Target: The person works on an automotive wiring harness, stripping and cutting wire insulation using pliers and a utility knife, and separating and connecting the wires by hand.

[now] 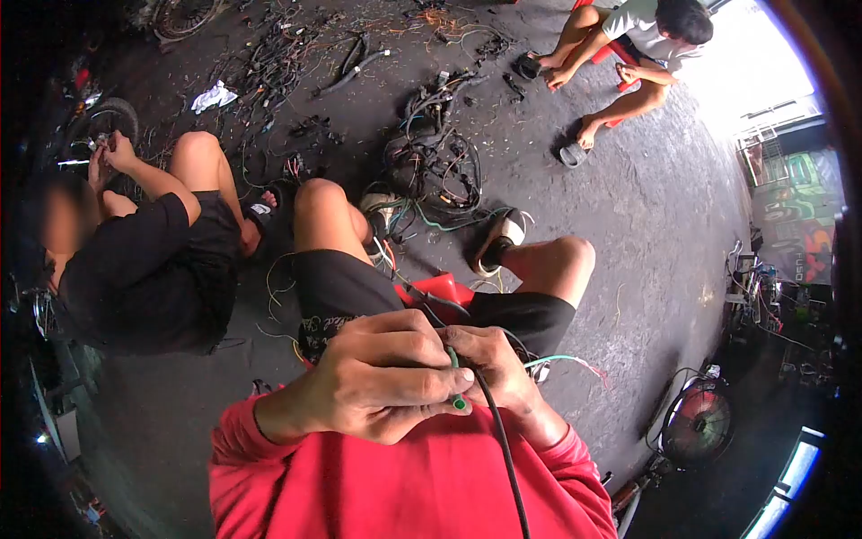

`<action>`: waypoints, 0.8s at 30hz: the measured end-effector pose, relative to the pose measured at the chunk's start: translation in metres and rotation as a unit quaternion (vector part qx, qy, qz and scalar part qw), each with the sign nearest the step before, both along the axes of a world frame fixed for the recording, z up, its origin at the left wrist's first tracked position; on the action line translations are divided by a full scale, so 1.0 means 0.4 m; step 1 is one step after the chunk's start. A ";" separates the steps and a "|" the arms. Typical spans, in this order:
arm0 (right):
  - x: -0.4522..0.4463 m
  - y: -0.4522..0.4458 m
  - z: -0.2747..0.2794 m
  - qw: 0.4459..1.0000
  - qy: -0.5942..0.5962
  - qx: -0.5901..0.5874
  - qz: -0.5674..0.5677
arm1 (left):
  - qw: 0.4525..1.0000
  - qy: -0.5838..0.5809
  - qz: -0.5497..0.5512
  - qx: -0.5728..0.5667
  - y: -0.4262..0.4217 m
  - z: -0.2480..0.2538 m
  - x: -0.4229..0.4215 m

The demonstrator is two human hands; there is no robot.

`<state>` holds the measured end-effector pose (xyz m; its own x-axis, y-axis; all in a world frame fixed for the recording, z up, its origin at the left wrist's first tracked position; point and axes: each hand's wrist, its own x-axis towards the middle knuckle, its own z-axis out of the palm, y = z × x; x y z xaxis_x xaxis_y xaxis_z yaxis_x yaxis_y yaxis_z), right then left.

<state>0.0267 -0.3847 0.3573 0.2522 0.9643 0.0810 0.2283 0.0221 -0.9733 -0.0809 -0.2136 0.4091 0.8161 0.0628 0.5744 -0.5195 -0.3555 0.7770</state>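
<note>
In front of my red shirt, my left hand (386,373) is closed, pinching a green wire (453,357). A bright green round end (460,403) shows by its fingertips. Right beside it, my right hand (492,359) is closed with thumb and fingers on a black cable (505,449), which hangs down over the shirt. The two hands nearly touch, and their fingers hide where wire and cable meet. A pale green wire (558,358) with pinkish strands at its end sticks out past my right hand.
A tangled wiring harness (431,157) lies on the dark floor beyond my shoes, with more loose wires (278,72) farther left. A person in black (153,260) sits close on the left, another person (633,54) at upper right. A fan (699,420) stands at lower right.
</note>
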 end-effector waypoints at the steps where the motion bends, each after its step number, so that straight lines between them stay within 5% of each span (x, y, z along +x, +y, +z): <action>1: -0.002 0.000 0.000 1.000 0.000 0.000 0.000 | 1.000 0.000 0.000 0.000 -0.001 -0.003 -0.001; 7: 0.002 -0.001 -0.001 1.000 0.009 0.005 0.003 | 0.999 0.005 0.016 -0.042 0.000 -0.015 -0.009; 10: 0.010 -0.020 -0.001 0.995 -0.040 -0.067 -0.054 | 0.955 0.033 0.132 -0.265 0.014 -0.045 -0.025; 13: 0.048 -0.083 -0.020 0.983 -0.131 -0.071 -0.103 | 0.849 0.002 0.117 -0.515 0.066 -0.088 -0.058; 15: 0.083 -0.148 -0.072 0.970 -0.195 -0.008 -0.146 | 0.812 0.003 0.188 -0.552 0.108 -0.105 -0.081; 21: 0.158 -0.484 0.017 0.948 -0.007 -0.224 -0.225 | 0.801 -0.038 0.311 -0.511 0.198 -0.132 -0.139; 23: 0.170 -0.588 0.076 0.949 0.067 -0.212 -0.225 | 0.791 -0.059 0.316 -0.521 0.233 -0.136 -0.151; 24: 0.195 -0.615 0.122 0.952 0.002 -0.274 -0.135 | 0.784 -0.064 0.316 -0.531 0.254 -0.139 -0.162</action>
